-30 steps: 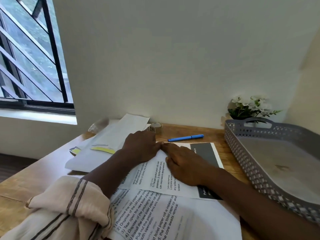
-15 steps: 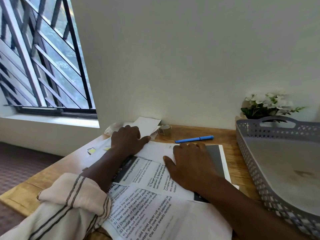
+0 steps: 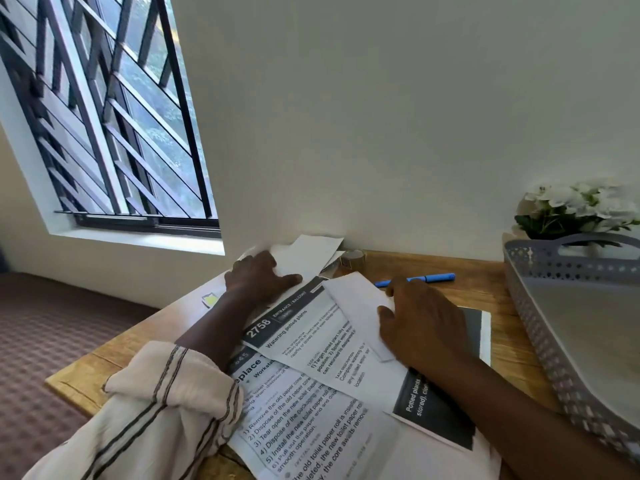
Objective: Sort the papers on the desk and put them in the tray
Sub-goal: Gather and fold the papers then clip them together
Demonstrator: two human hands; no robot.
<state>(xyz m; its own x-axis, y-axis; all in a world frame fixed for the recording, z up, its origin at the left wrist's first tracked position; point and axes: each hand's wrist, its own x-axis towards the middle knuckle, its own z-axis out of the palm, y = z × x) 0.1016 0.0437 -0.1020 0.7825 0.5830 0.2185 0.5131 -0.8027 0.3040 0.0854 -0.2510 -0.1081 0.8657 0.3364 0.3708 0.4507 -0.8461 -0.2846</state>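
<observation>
Desk [image 3: 460,292]: wooden, against the wall. Papers overlap across its middle and near edge; none squared up.

Tray [image 3: 540,282]: grey, perforated wall, on the right of the desk. Nothing lies in the part of it in view. No sheet has gone in.

Papers, largest first: a printed instruction sheet [image 3: 311,427] lowest and nearest; over it the "2758 Watering potted plants" sheet [image 3: 311,337]; blank white sheets [image 3: 308,254] at the back by the wall; a smaller white slip [image 3: 356,306] on top at centre.

Change over the last second: the hands were together at centre, fingertips nearly touching. They are now apart. The left hand [image 3: 258,277] has moved back-left onto the blank sheets and lies flat, fingers spread, pressing, nothing gripped. The right hand [image 3: 415,317] has shifted right and lies palm-down, fingers loosely apart, on the slip; whether it pinches the edge I cannot tell. The "2758" heading, covered before, is now exposed.

Judgement: still spreading and sorting; gathering and the tray step remain.

Small items: blue pen [image 3: 431,278] beyond the right hand; tape roll [image 3: 353,259] by the wall; yellow note [image 3: 210,299] at left edge.
</observation>
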